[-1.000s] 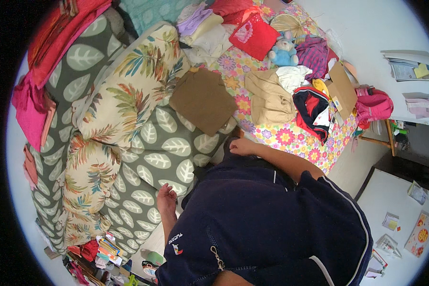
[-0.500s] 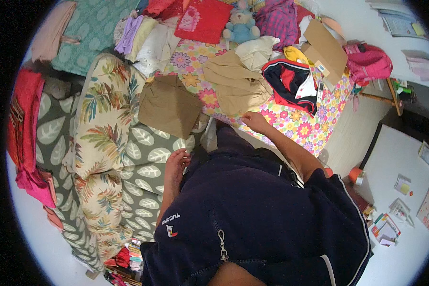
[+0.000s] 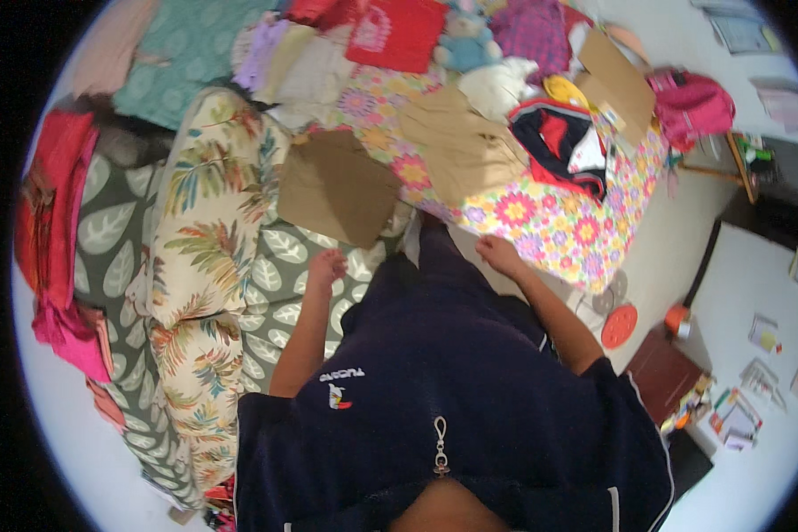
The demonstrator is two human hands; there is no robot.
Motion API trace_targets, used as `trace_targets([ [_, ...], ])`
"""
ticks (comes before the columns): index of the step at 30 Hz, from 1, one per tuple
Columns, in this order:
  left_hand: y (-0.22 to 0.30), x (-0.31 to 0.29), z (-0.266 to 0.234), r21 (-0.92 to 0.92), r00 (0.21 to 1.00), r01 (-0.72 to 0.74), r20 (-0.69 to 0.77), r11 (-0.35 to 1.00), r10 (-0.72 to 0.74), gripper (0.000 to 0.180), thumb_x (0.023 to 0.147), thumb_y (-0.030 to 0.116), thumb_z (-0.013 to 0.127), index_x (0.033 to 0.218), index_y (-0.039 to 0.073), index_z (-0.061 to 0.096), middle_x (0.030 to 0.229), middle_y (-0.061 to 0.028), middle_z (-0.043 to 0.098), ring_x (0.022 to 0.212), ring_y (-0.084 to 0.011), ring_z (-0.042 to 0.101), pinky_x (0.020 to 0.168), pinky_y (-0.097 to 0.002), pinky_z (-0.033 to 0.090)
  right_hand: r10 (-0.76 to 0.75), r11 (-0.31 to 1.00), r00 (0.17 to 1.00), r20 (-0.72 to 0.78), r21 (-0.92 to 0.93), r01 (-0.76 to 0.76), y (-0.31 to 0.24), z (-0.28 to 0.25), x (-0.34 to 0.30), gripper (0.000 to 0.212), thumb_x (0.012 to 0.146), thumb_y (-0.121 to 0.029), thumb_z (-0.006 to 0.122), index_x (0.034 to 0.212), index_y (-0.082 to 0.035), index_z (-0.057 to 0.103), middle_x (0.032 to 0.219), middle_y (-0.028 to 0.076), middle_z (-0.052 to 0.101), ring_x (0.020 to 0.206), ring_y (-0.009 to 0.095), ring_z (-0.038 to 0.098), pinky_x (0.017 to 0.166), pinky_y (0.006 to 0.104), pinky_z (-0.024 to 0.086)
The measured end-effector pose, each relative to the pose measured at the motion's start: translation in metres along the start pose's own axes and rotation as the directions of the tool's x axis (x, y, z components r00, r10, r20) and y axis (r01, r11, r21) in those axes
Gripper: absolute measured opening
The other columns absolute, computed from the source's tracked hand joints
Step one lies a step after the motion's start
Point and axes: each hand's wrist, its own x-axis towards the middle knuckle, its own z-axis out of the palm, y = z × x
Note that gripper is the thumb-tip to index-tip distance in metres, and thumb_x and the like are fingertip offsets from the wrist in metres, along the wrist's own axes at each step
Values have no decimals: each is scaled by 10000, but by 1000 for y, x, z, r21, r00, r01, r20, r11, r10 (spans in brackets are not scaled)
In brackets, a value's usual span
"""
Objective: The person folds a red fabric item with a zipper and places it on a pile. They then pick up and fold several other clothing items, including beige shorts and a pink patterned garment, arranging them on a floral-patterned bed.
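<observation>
nearest the camera is the person's dark navy jacket [image 3: 452, 399], its zip pull hanging at the middle, filling the lower part of the view. from it both bare forearms reach forward. the left hand [image 3: 326, 264] lies fingers-down on the grey-green leaf-print bedcover [image 3: 279, 293], open and holding nothing, just below the lower corner of a folded brown garment [image 3: 337, 188]; i cannot tell whether the fingertips touch that corner. the right hand [image 3: 498, 254] is loosely curled with nothing in it, set at the lower edge of the bright flowered sheet [image 3: 559, 226] where it hangs over the side of the bed.

the folded brown garment lies flat across the line between the leaf-print cover and the flowered sheet, beside a cream cover with palm leaves [image 3: 199, 257] that runs down the left. to its right, a tan garment [image 3: 465, 151] lies spread on the flowered sheet, and further right a navy, red and white piece [image 3: 559, 146].

farther off are a red shirt [image 3: 397, 31], a pale blue soft toy [image 3: 465, 40], a piece of cardboard [image 3: 614, 75] and a pink backpack [image 3: 693, 102]. at the far left edge a pile of red and pink cloth [image 3: 53, 230] lies on the bed.
</observation>
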Motion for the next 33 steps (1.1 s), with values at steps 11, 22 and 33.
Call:
trace_targets([
  [11, -150, -57, -178, -33, 898, 295, -331, 955, -288, 262, 785, 247, 503, 983, 80, 538, 795, -72, 608, 564, -177, 554, 508, -322, 445, -64, 992, 991, 120, -98, 76, -72, 57, -16, 330, 774, -328, 519, 918, -43, 604, 844, 162, 615, 810, 295, 588, 712, 383, 451],
  [22, -138, -52, -150, -176, 973, 114, -179, 978, -145, 241, 777, 239, 541, 952, 73, 541, 781, -80, 605, 529, -160, 549, 488, -294, 448, -203, 942, 973, 107, -251, 224, -95, 68, -36, 312, 804, -280, 524, 956, -16, 590, 838, 140, 628, 757, 248, 607, 697, 326, 464],
  [33, -117, -37, -152, 84, 979, 156, -142, 984, -144, 145, 795, 206, 473, 835, 85, 543, 716, -70, 583, 482, -138, 508, 398, -272, 400, -117, 978, 993, -21, -174, 111, -42, 82, -60, 298, 809, -255, 525, 935, 7, 591, 768, 116, 628, 653, 183, 612, 622, 301, 476],
])
